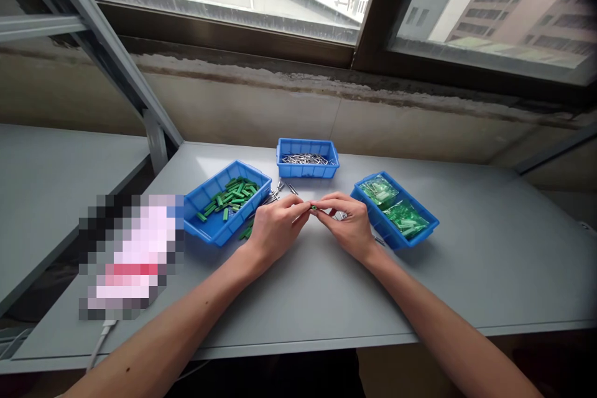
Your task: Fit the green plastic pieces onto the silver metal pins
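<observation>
My left hand and my right hand meet above the middle of the table, fingertips pinched together. Between them shows the end of a small green piece, gripped from both sides; most of it is hidden by the fingers. Left of my left hand, a blue bin holds many short green plastic pieces. A few more green pieces lie on the table, partly behind that hand. Loose slim metal parts rest behind my hands, and others show near my right fingers.
At the back, another blue bin holds slim metal parts. To the right, a third blue bin contains clear bags of green pieces. A blurred-out object with a white cable lies on the grey table at left.
</observation>
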`<move>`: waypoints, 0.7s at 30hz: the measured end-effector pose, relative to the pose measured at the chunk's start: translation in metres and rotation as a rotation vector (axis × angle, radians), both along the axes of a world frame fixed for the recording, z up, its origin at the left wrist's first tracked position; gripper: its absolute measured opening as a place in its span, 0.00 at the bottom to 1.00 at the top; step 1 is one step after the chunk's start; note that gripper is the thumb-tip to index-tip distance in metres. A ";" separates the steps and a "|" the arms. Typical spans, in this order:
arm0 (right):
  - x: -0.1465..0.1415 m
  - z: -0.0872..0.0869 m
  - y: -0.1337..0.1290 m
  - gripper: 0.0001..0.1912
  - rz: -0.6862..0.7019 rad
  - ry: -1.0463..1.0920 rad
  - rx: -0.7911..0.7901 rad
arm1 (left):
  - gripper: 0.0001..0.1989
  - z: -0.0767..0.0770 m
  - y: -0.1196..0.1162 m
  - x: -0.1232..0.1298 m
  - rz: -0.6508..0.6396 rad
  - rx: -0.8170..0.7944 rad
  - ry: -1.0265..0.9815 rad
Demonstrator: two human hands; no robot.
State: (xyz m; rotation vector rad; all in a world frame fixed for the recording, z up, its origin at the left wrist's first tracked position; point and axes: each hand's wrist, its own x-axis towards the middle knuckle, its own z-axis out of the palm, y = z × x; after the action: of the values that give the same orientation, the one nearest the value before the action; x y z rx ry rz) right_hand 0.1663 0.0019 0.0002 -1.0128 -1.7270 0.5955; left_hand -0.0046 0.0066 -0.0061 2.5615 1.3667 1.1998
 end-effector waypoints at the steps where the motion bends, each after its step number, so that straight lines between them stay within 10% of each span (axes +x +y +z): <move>1: 0.000 0.000 0.000 0.09 0.003 0.001 0.002 | 0.07 0.000 0.000 0.000 0.001 0.001 0.001; 21: 0.009 0.010 0.003 0.05 -0.022 -0.124 -0.050 | 0.07 0.006 0.000 -0.001 -0.012 0.185 0.018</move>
State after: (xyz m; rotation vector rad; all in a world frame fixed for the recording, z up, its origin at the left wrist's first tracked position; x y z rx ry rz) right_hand 0.1754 0.0047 0.0105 -1.1232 -1.8147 0.5747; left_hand -0.0051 0.0067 -0.0002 2.7040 1.2985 1.3656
